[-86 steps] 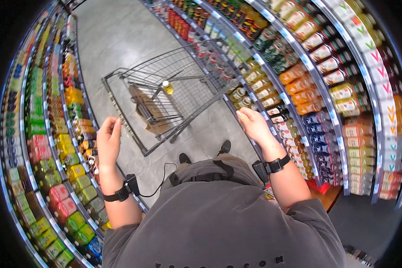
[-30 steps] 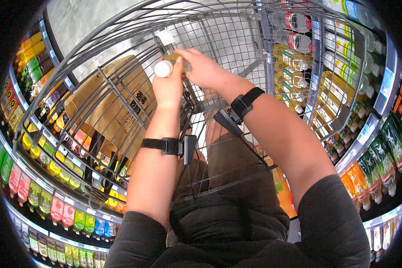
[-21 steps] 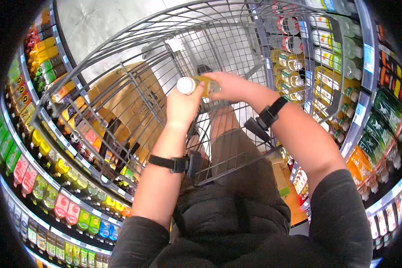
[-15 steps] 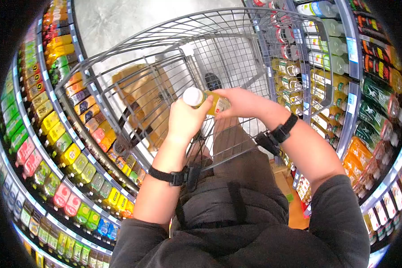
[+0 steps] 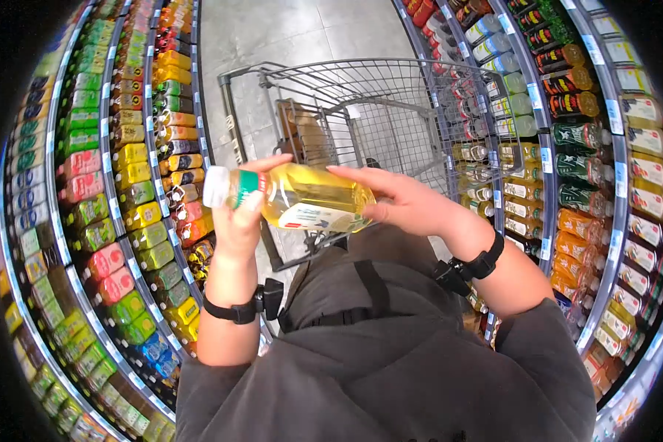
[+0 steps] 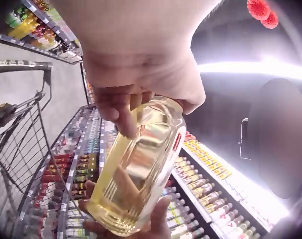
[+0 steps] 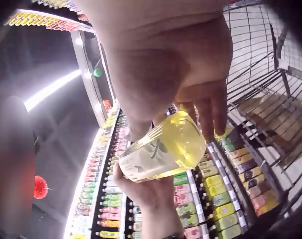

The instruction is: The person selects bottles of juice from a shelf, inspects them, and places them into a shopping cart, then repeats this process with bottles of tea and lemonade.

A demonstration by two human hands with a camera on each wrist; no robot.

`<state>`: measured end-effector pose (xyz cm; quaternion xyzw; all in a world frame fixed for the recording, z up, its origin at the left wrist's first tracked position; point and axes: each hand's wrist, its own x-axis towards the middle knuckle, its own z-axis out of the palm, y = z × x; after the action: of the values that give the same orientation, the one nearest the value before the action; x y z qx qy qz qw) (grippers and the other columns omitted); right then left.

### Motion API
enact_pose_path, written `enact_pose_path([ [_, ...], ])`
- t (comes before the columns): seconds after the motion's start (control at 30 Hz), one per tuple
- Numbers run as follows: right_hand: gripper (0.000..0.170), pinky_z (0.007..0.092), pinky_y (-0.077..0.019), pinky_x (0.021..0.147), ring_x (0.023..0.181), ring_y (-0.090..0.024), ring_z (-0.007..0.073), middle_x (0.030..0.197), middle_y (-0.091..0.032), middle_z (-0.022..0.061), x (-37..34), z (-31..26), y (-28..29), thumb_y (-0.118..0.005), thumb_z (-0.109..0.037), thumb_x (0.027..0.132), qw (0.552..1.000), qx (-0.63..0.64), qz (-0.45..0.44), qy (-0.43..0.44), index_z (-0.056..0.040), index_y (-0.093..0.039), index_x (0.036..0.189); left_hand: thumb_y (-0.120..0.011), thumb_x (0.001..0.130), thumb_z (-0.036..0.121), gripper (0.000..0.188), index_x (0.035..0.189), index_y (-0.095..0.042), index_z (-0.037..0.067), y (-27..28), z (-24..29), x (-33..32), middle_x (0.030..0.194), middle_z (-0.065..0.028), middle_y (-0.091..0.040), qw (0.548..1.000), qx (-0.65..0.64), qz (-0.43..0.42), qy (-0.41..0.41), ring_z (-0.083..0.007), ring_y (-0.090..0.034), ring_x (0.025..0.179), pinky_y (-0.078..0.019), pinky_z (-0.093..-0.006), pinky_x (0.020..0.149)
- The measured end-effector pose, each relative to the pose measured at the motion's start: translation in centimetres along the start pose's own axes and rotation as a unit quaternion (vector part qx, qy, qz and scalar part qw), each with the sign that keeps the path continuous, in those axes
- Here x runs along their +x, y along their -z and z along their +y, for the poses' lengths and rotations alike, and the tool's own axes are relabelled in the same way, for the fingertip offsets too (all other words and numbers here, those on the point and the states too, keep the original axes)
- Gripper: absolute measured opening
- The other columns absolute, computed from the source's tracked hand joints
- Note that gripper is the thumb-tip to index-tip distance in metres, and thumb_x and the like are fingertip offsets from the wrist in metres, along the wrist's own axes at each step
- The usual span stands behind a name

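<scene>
A clear bottle (image 5: 309,195) of yellow drink lies nearly level in front of my torso in the head view. Its white cap (image 5: 216,187) points left, with a green neck band beside it and a pale label on the body. My left hand (image 5: 237,225) grips the neck end, thumb across the band. At the base, my right hand (image 5: 409,202) holds the bottle between thumb and fingers. In the left wrist view the base (image 6: 118,219) tilts down between the right fingertips. The right wrist view shows the label's leaf print (image 7: 151,157).
Beyond the bottle stands a wire shopping cart (image 5: 235,140) with a brown paper bag (image 5: 311,136) in it. Drink shelves line both sides: teas and juices on the left shelf (image 5: 132,214), more bottles on the right shelf (image 5: 582,184). Grey floor (image 5: 302,29) runs ahead along the aisle.
First, both hands were free and the bottle stood in the cart. Both hands then took hold of it inside the cart. It has since been raised toward my chest, and the cart appears farther off.
</scene>
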<state>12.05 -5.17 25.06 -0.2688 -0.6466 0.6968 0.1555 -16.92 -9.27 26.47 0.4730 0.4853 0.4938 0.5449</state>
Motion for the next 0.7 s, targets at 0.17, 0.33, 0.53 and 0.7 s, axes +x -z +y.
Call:
enact_pose_path([
  [0.17, 0.062, 0.0324, -0.0462, 0.107, 0.124, -0.056, 0.0125, 0.135, -0.062, 0.0056, -0.6, -2.9, -5.9, -0.068, -0.032, 0.103, 0.98, 0.201, -0.009, -0.008, -0.0035, -0.045, 0.153, -0.065, 0.088, 0.044, 0.064, 0.125, -0.063, -0.009, 0.9, 4.7, -4.3, 0.113, -0.0217, -0.073, 0.993, -0.088, -0.012, -0.083, -0.0288, -0.072, 0.104, -0.0549, -0.0401, 0.095],
  [0.33, 0.066, 0.0325, -0.0465, 0.106, 0.122, -0.055, 0.0122, 0.13, -0.062, 0.0046, -2.6, -4.5, -12.2, -0.076, -0.03, 0.097, 0.975, 0.219, -0.044, 0.024, 0.0011, -0.048, 0.148, -0.059, 0.09, 0.054, 0.072, 0.128, -0.056, -0.006, 0.4, 7.4, -7.0, 0.106, -0.0247, -0.073, 0.995, -0.011, -0.063, -0.074, -0.0314, -0.074, 0.095, -0.0599, -0.0418, 0.086],
  [0.53, 0.059, 0.0328, -0.0468, 0.105, 0.12, -0.058, 0.0124, 0.131, -0.065, 0.0059, -6.6, -5.6, -16.3, -0.061, -0.04, 0.106, 0.974, 0.197, 0.112, 0.025, 0.0011, -0.053, 0.147, -0.053, 0.103, 0.049, 0.06, 0.138, -0.051, 0.0, -1.5, 6.4, -9.4, 0.116, -0.0161, -0.068, 0.992, -0.07, -0.106, -0.029, -0.0225, -0.067, 0.106, -0.0536, -0.0362, 0.094],
  [0.7, 0.065, 0.0352, -0.0438, 0.111, 0.129, -0.056, 0.0162, 0.14, -0.062, 0.008, -10.6, -7.0, -18.7, -0.058, -0.045, 0.107, 0.961, 0.206, 0.181, 0.045, 0.0003, -0.047, 0.152, -0.081, 0.09, 0.043, 0.085, 0.15, -0.04, 0.001, -3.2, 5.3, -11.0, 0.135, -0.0087, -0.059, 0.952, -0.133, -0.276, -0.008, -0.0191, -0.058, 0.125, -0.0472, -0.0369, 0.106],
])
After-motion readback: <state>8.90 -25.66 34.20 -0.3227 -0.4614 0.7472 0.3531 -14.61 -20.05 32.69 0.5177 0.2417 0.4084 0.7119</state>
